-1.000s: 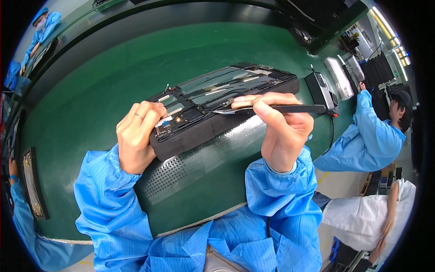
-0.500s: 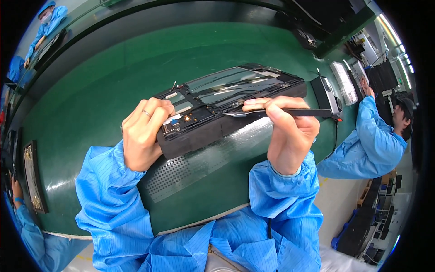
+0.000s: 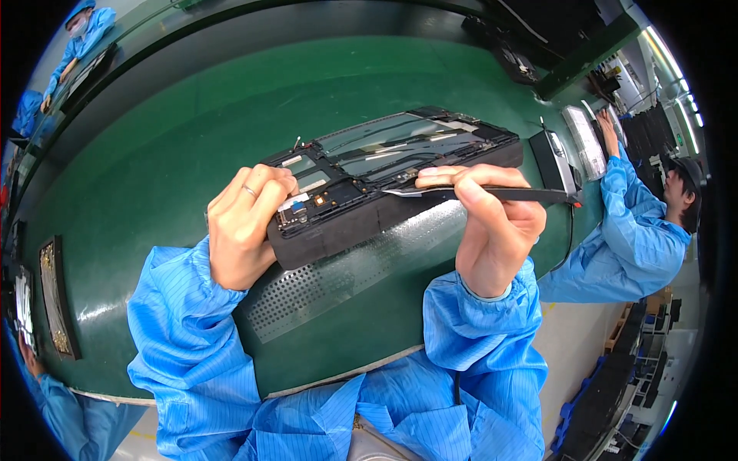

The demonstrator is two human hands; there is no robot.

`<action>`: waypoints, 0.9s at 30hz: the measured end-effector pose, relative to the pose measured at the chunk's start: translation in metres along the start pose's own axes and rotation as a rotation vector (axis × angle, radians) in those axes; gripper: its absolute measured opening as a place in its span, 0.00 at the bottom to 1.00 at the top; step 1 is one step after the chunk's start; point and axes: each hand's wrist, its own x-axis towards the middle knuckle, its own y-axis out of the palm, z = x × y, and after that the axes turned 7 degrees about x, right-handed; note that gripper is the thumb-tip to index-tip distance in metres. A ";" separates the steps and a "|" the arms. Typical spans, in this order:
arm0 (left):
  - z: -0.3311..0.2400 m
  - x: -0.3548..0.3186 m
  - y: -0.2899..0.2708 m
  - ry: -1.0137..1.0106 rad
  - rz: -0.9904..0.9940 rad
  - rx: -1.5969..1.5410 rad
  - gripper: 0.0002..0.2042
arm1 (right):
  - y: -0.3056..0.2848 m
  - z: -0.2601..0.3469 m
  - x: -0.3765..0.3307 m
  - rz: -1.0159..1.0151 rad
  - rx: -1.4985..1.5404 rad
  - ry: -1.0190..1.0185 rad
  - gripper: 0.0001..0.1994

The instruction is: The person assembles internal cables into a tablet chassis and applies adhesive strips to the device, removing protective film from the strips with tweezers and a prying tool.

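Label (image 3: 294, 202), perhaps, on device (image 3: 392, 163) beside left hand (image 3: 244, 227)

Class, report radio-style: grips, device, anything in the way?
Left grip: on left end of device. Right grip: holding dark, pale-tipped tool, tip at near edge. Device: on black base, inner parts showing. Nothing seen blocking tip.

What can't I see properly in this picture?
- Head view: part of the black tool, hidden by the right hand.
- Head view: whether the silver tip touches the device; too small.
- Head view: part of the device's left end, covered by the left hand.
- Head view: the co-worker at lower left, cut off by the dark rim.
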 end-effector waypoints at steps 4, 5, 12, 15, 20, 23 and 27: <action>0.000 0.001 0.000 -0.003 0.008 -0.010 0.16 | 0.000 0.000 -0.001 -0.015 0.011 0.016 0.02; -0.001 0.002 0.000 -0.003 0.009 -0.011 0.16 | -0.001 0.000 -0.001 -0.020 0.001 0.020 0.03; 0.000 0.002 0.002 -0.020 -0.059 -0.010 0.11 | 0.000 0.000 -0.002 -0.007 -0.061 0.053 0.04; 0.000 0.001 0.000 -0.012 -0.027 -0.006 0.13 | 0.000 0.000 -0.001 -0.006 -0.059 0.062 0.04; 0.001 0.000 0.000 0.000 0.001 0.001 0.15 | -0.002 0.000 -0.001 -0.011 -0.076 0.056 0.04; 0.000 0.001 0.000 -0.002 -0.002 0.005 0.15 | -0.001 0.001 -0.001 -0.005 -0.075 0.057 0.04; -0.001 0.002 0.002 -0.017 -0.059 -0.001 0.11 | -0.002 0.000 -0.001 0.006 -0.074 0.060 0.04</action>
